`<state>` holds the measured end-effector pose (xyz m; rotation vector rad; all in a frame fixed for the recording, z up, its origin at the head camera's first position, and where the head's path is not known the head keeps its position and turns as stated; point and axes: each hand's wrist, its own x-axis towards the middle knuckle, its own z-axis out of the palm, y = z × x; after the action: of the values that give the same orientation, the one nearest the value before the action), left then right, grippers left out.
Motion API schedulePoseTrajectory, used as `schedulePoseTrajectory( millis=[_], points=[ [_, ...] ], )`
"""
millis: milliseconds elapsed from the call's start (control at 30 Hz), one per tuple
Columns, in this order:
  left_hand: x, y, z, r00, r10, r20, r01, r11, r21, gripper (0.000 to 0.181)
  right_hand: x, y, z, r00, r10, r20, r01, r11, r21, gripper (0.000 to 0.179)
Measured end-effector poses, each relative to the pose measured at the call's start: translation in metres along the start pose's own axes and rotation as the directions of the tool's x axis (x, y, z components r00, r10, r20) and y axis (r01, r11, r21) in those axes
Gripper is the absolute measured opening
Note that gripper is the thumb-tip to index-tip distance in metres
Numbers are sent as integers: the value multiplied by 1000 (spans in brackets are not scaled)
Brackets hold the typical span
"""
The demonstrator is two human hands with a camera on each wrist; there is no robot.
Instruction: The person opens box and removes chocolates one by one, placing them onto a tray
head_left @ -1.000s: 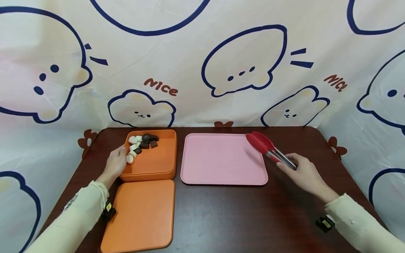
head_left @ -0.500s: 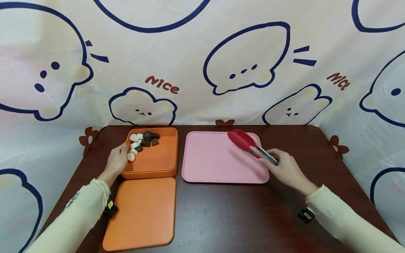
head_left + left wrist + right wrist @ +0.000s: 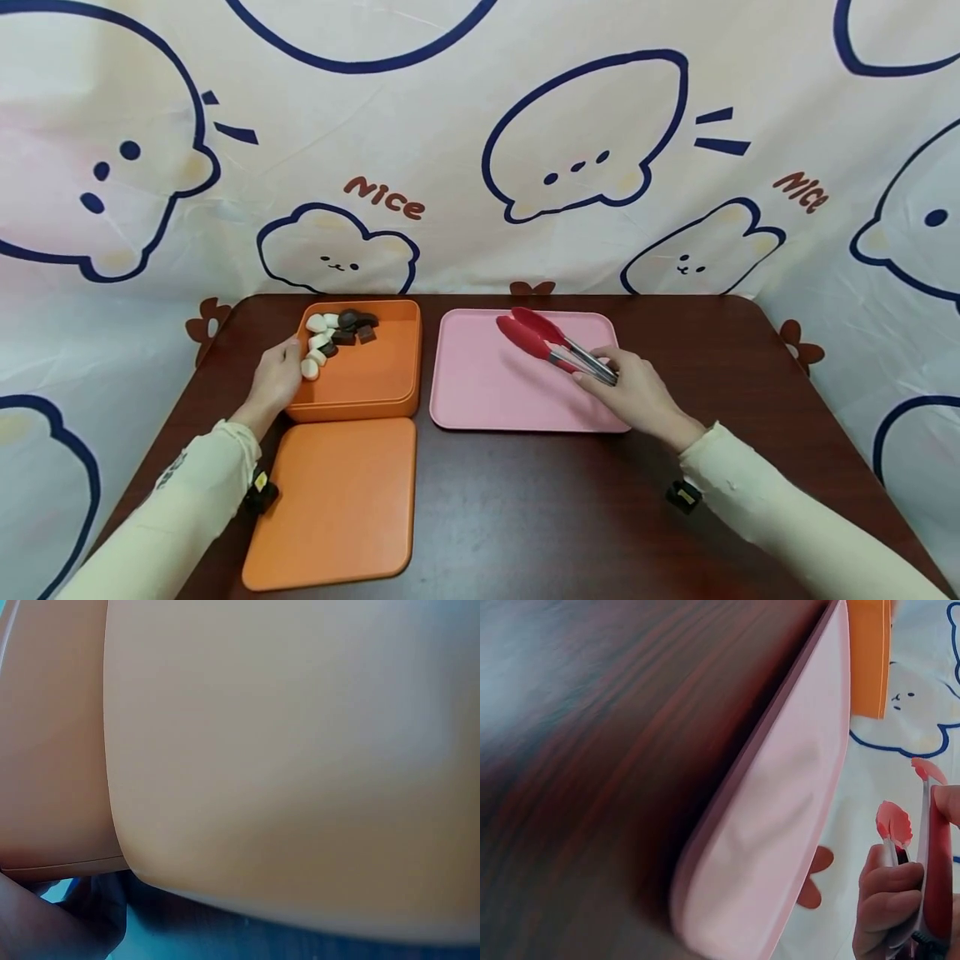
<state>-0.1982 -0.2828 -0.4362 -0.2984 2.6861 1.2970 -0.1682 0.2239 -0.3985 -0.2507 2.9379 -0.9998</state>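
At the left, my left hand (image 3: 276, 377) holds the side wall of a shallow orange box (image 3: 375, 371). White marshmallow-like pieces (image 3: 311, 368) and dark chocolate-like pieces (image 3: 345, 338) lie along the box's left and back. My right hand (image 3: 633, 393) grips the metal handles of red-tipped tongs (image 3: 536, 337), raised over a pink tray (image 3: 472, 408) with nothing between the tips. The right wrist view shows the fingers and thumb round the tongs (image 3: 936, 870), their red tips spread apart. In the left wrist view, my left hand (image 3: 56, 926) shows only partly, beneath the box wall (image 3: 56, 765).
A flat orange lid (image 3: 337, 508) lies in front of the box and fills most of the left wrist view. Everything stands on a dark brown wooden table (image 3: 540, 517). A white cloth (image 3: 450, 142) with cartoon drawings hangs behind and at the sides.
My right hand has carried the tongs leftward, from the tray's right edge to above its middle. My left hand keeps its hold on the box.
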Motion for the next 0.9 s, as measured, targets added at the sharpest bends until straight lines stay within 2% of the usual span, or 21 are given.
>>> schedulePoseTrajectory(
  millis=[167,400,700,900],
  points=[
    [1,1,-1,1000,-2,0,2,1000,6,65,9,-20,12,1000,-15,19,15,1000,-7,49],
    [4,1,1,1000,-19,-5,19,1000,16,65,20,-52,31,996,-75,48,76,997,-21,49],
    [4,4,2,1000,-13,-26,13,1000,9,66,30,-84,47,989,-129,68,134,988,-81,45],
    [2,1,1,1000,-17,-15,17,1000,22,65,35,-107,60,984,-160,79,168,980,-103,33]
  ],
)
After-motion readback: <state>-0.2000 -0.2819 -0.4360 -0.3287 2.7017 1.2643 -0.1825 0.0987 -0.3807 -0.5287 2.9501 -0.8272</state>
